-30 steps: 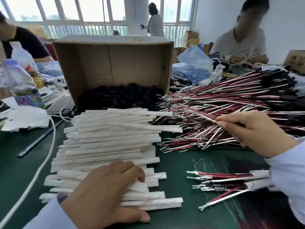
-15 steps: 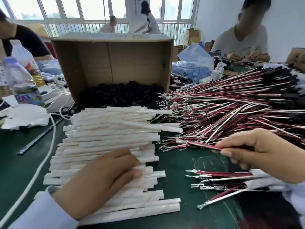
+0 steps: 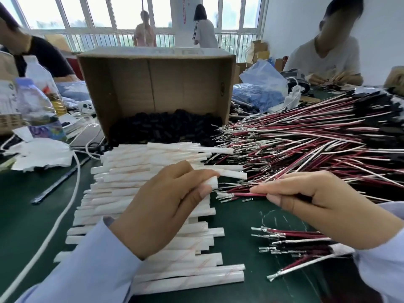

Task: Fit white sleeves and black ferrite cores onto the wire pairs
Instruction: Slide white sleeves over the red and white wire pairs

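Both fingers (image 3: 196, 173) pinching — sleeve (image 3: 213, 182) left, wires (image 3: 244, 194) right

- Left hand (image 3: 166, 204): bare; nails short and trimmed, the thumbnail the plainest to see
- Left sleeve (image 3: 87, 265): long, pale lavender-blue, of smooth thin cloth; the cuff ends at the wrist with a plain edge; soft creases run along the forearm
- Right hand (image 3: 317, 204): bare; short nails on thumb and forefinger
- Right sleeve (image 3: 380, 265): the same pale lavender-blue cloth; cuff at the wrist; broad loose folds below it
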A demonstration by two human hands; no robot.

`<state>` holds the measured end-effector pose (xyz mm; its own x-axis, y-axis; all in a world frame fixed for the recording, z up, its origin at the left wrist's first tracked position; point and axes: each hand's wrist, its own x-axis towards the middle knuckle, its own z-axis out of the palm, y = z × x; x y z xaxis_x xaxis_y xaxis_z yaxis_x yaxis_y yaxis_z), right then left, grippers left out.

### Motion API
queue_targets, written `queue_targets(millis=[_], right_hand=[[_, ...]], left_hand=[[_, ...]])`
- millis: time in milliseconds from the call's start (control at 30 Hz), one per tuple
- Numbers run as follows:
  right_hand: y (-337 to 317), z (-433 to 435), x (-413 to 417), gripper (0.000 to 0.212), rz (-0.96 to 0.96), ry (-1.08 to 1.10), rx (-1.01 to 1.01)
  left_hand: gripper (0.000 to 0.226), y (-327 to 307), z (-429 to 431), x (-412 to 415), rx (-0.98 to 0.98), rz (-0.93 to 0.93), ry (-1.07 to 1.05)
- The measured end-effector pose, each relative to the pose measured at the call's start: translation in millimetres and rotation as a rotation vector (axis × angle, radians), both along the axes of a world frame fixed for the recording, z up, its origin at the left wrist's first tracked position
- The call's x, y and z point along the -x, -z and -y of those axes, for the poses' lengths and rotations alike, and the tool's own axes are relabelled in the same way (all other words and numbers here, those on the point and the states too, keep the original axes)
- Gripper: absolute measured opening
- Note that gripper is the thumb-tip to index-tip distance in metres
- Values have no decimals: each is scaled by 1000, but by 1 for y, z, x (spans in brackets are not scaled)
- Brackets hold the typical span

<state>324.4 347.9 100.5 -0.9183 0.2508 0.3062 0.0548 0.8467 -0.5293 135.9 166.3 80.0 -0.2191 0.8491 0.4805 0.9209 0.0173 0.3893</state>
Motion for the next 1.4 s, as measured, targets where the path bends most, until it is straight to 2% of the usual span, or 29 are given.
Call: queue_targets(millis=[100,267,400,700,933,1067,1233,1333,1400], right_hand=[[2,0,-5,23,-135,-29,132],[2,4,-8,23,-267,-64,173],[4,11,-5,22,-339,-44,223],[7,16,-1,19,-354,-54,129],[5,21,-4,22,-339,-83,-25],[7,23,-4,29,-300,-98,-56],[10,23,0,23,-257,-82,77],[15,26,6,31,-230,-51,212],[18,31,11,17,-251,-61,280]], left_hand=[[28,3,2,-2,-15,70,13],[37,2,3,-6,-36,82,33],[33,-1,3,-10,-92,123,89],[32,-3,7,-14,-154,166,75],[24,-4,7,-17,-193,36,-10],[23,-3,7,-17,-152,-9,-47],[27,-2,7,-20,-121,-22,-56],[29,-2,6,-21,-116,-40,-52],[28,-2,6,-22,-117,-36,-47]])
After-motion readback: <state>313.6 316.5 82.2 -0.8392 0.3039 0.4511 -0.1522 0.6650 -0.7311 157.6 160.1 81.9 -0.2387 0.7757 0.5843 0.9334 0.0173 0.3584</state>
